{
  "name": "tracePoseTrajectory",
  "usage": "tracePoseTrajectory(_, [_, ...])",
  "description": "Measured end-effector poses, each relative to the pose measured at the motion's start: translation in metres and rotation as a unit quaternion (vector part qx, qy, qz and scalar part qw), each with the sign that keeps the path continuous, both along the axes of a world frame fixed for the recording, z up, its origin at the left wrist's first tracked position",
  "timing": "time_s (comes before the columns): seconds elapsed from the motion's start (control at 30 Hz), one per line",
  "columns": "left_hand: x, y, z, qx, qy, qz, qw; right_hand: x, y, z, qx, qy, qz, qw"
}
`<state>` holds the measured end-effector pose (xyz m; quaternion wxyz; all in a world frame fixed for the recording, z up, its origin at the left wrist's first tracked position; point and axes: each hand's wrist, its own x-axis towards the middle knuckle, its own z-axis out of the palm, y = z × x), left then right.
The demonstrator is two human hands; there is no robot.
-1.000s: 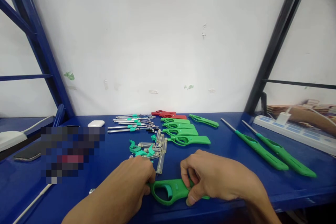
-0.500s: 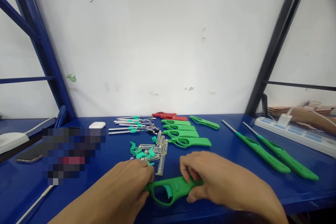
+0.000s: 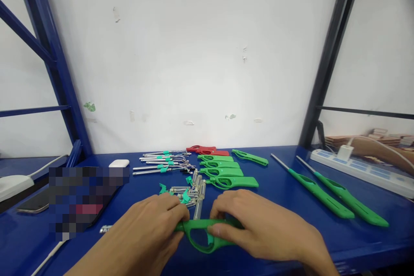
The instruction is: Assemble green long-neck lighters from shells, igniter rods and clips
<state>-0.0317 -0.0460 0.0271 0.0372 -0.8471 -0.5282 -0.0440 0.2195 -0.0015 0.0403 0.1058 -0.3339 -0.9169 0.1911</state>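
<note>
Both hands are on a green lighter handle [image 3: 197,225] near the table's front edge, its loop facing me and a teal trigger [image 3: 210,239] inside the loop. My left hand [image 3: 158,220] is closed around the narrow left end. My right hand [image 3: 249,222] grips the wider body, thumb pressed on its near face. Left of my left forearm a silver metal end [image 3: 105,228] shows; whether it joins the handle is hidden. Just beyond my hands lie clear lighter tanks [image 3: 198,209] and small teal plastic pieces [image 3: 186,197].
Metal rods with wires [image 3: 148,172] lie at the back left. Green handle shells [image 3: 239,182] and red ones [image 3: 207,150] sit mid-back. Two long green lighters [image 3: 323,194] rest on the right, near a power strip [image 3: 362,170]. A phone [image 3: 34,202] is at left.
My right hand has shifted left along the handle, its thumb now on the near face by the loop. The handle has tilted, and the metal end has come into view at left.
</note>
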Motion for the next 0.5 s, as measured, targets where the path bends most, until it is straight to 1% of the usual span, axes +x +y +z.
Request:
tracePoseTrajectory(0.07, [-0.002, 0.002, -0.003, 0.076, -0.011, -0.041, 0.996, 0.005, -0.004, 0.003, 0.01, 0.008, -0.02, 1.0])
tracePoseTrajectory(0.13, [-0.005, 0.003, -0.004, 0.173, -0.025, -0.081, 0.981, 0.012, -0.009, 0.005, 0.018, 0.013, -0.043, 0.999])
tracePoseTrajectory(0.2, [-0.009, 0.003, -0.001, 0.273, -0.042, -0.103, 0.956, 0.02, -0.012, 0.008, 0.018, 0.022, -0.07, 0.997])
tracePoseTrajectory(0.27, [-0.014, 0.005, 0.003, 0.352, -0.05, -0.114, 0.928, 0.029, -0.013, 0.009, 0.011, 0.032, -0.1, 0.994])
tracePoseTrajectory(0.33, [-0.018, 0.008, 0.009, 0.382, -0.042, -0.123, 0.915, 0.036, -0.014, 0.01, 0.006, 0.039, -0.12, 0.992])
tracePoseTrajectory(0.4, [-0.019, 0.011, 0.013, 0.369, -0.031, -0.134, 0.919, 0.04, -0.013, 0.011, 0.008, 0.045, -0.127, 0.991])
tracePoseTrajectory(0.5, [-0.011, 0.012, 0.015, 0.34, -0.038, -0.146, 0.928, 0.041, -0.013, 0.011, 0.017, 0.052, -0.124, 0.991])
